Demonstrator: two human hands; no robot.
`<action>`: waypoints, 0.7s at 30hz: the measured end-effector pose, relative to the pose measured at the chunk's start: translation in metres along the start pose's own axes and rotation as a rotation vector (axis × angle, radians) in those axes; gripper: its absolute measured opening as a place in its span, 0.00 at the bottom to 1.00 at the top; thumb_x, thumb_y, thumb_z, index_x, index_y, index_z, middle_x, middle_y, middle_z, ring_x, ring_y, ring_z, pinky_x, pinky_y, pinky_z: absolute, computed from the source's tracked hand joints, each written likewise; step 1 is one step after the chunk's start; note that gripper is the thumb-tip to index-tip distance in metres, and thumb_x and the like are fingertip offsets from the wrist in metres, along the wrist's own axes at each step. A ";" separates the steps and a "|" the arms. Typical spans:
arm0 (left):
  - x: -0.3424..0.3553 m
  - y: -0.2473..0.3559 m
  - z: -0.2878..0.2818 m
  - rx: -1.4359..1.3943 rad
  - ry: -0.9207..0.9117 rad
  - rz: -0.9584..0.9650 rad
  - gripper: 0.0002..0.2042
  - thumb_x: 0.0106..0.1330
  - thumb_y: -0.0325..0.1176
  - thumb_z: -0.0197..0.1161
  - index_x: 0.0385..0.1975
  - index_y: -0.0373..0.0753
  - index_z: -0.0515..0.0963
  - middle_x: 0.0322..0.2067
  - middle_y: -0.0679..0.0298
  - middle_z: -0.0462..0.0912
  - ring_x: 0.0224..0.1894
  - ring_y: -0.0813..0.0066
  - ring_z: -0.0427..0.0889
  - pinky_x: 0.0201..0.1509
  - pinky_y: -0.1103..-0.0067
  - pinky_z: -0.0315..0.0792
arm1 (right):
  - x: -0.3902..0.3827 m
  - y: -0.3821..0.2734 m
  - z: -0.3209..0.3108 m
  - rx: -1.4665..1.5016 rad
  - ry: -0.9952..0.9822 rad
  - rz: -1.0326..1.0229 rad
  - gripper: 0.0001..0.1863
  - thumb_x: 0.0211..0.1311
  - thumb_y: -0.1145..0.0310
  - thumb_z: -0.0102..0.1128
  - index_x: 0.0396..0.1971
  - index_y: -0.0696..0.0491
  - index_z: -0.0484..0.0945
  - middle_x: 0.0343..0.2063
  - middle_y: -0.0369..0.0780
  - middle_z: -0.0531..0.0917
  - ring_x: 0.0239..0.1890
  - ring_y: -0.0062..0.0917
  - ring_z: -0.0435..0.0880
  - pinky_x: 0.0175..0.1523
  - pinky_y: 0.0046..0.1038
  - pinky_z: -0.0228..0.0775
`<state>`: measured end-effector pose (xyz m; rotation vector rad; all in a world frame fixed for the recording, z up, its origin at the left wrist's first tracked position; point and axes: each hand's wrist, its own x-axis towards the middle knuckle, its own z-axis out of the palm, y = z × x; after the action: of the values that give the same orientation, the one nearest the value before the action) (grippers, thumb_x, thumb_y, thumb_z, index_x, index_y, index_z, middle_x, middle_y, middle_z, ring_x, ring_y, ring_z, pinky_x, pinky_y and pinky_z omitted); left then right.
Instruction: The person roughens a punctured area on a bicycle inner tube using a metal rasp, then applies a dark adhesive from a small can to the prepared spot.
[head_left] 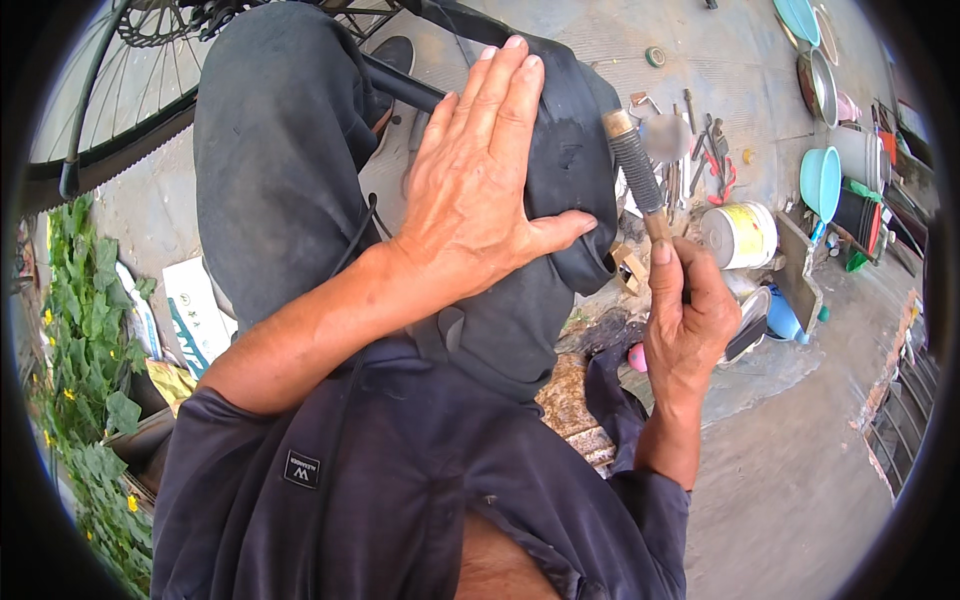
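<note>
My left hand [485, 185] lies flat, palm down and fingers stretched, on a black rubber inner tube [568, 120] draped over my right knee. A darker patch-like mark shows on the tube to the right of the fingers. My right hand [690, 305] grips the lower end of a rod-like tool [633, 160], thumb along it. The tool has a dark ribbed middle and brownish ends, and stands tilted beside the knee, with its upper end near the tube. A bicycle wheel [75, 165] with spokes and a disc is at the upper left.
Loose hand tools [712, 155] lie on the ground at the right, beside a white bucket [740, 235]. Farther right are a turquoise basin [820, 185] and a metal bowl [818, 88]. A small round tin [655, 57] sits ahead. Leafy plants [90, 340] grow at the left.
</note>
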<state>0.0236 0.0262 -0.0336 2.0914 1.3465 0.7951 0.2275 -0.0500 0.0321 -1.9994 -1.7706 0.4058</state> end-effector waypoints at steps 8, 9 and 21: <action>-0.004 0.001 0.002 -0.021 0.010 -0.062 0.59 0.47 0.46 0.82 0.75 0.29 0.50 0.75 0.44 0.53 0.77 0.46 0.56 0.77 0.60 0.56 | 0.012 0.000 0.006 0.368 -0.012 0.076 0.10 0.75 0.71 0.59 0.48 0.59 0.82 0.31 0.35 0.83 0.29 0.14 0.76 0.34 0.18 0.68; -0.002 0.001 0.002 -0.019 0.006 -0.052 0.59 0.46 0.46 0.83 0.75 0.29 0.50 0.75 0.44 0.53 0.77 0.45 0.56 0.77 0.60 0.56 | 0.017 0.003 0.010 0.261 0.029 -0.071 0.11 0.74 0.73 0.59 0.51 0.59 0.82 0.32 0.35 0.83 0.30 0.15 0.77 0.36 0.19 0.69; -0.003 0.002 0.001 -0.033 -0.001 -0.049 0.59 0.46 0.46 0.83 0.75 0.30 0.51 0.75 0.46 0.54 0.76 0.46 0.57 0.77 0.60 0.56 | 0.013 -0.004 0.015 -0.020 0.063 -0.241 0.23 0.56 0.81 0.72 0.54 0.51 0.86 0.32 0.41 0.84 0.30 0.26 0.83 0.36 0.28 0.74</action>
<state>0.0249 0.0221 -0.0336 2.0252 1.3699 0.7908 0.2188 -0.0350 0.0222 -1.7629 -1.9525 0.2450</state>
